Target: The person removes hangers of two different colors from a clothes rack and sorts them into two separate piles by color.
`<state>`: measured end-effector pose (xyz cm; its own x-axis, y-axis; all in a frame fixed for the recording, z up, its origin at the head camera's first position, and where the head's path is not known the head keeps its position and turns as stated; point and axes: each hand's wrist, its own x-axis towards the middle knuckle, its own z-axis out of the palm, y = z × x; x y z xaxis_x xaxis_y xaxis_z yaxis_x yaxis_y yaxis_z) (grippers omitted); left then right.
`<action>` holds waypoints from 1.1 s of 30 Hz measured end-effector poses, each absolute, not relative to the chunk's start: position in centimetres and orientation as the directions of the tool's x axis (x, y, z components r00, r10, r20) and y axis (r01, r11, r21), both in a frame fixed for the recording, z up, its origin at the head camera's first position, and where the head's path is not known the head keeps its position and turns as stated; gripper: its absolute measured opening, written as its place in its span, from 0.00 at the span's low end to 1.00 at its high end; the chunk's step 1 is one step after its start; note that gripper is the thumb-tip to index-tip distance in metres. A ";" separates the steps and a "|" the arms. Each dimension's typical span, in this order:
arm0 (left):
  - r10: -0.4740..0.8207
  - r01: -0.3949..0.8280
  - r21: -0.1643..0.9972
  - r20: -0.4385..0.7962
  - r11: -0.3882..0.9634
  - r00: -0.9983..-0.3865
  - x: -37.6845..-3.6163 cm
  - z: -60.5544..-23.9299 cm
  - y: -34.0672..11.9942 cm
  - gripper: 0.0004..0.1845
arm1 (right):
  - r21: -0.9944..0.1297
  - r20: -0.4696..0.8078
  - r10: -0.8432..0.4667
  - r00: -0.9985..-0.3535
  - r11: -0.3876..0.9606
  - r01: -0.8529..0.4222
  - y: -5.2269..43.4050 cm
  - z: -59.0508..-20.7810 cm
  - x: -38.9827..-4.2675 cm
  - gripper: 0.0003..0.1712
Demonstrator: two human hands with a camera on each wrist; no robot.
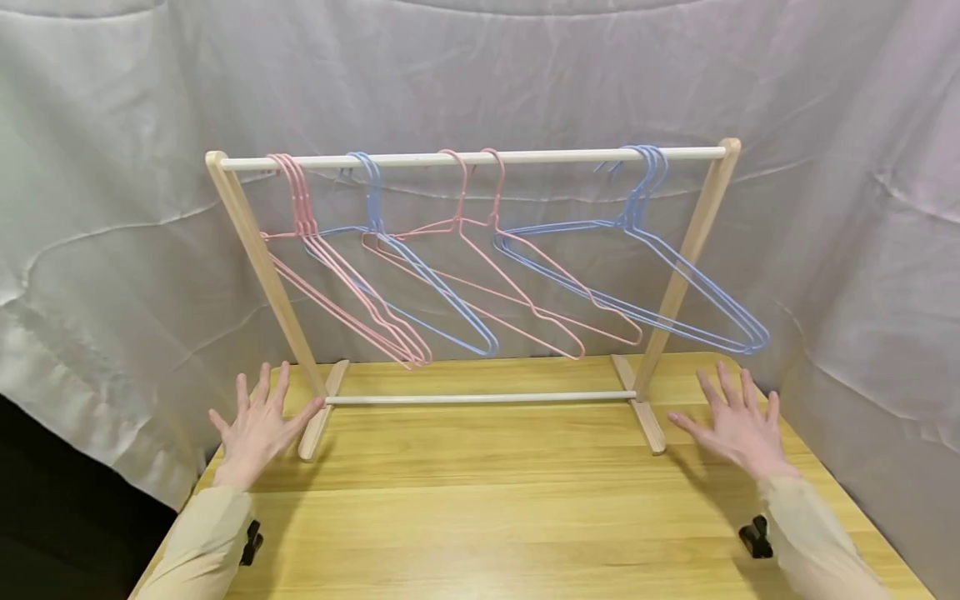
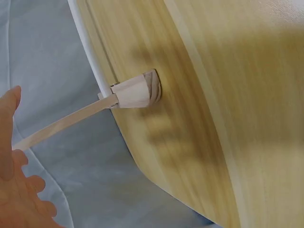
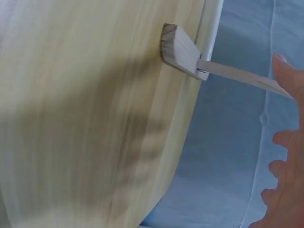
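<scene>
Over wooden table point(image 1: 487, 500), left hand point(image 1: 255, 429) and right hand point(image 1: 738, 429) hover, fingers spread, empty.

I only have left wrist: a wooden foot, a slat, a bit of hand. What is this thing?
Observer: A small wooden clothes rack standing on the table; its top rail carries pink hangers and blue hangers.
Operator: Is the right hand on it?
Observer: No. The right hand is spread flat, beside the right foot, holding nothing.
Operator: And the left hand, gripping the slat?
Observer: No. The left hand is open, fingers spread, its thumb close to the left foot; I cannot tell whether it touches.
</scene>
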<state>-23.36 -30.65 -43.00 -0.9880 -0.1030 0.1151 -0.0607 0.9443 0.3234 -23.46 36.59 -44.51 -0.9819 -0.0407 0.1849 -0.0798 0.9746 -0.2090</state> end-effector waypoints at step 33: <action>-0.105 0.081 0.776 0.187 0.625 -0.977 -27.6 -37.0 -31.4 0.52 | -0.980 0.143 -0.339 -0.930 0.086 -0.182 42.2 -30.0 -28.2 0.21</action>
